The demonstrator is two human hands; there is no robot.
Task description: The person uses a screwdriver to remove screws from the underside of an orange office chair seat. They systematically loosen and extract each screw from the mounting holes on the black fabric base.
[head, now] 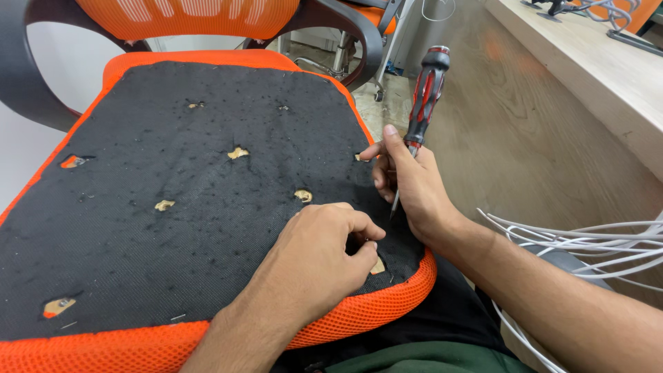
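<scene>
Head view: right hand (407, 183) grips a red-and-black-handled screwdriver (423, 110), long axis near upright, handle toward 1 o'clock, tip down on the black fabric underside of an orange chair seat (173, 207). Left hand (321, 255), fingers pinched narrow at a torn hole, lies at 7 o'clock from it, nearer.

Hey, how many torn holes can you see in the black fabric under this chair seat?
9 holes in the black fabric: two near the far edge, one at the left edge, three mid-panel, one by the right hand, one front-left, one at the left hand. More may be hidden beneath the hands.
</scene>
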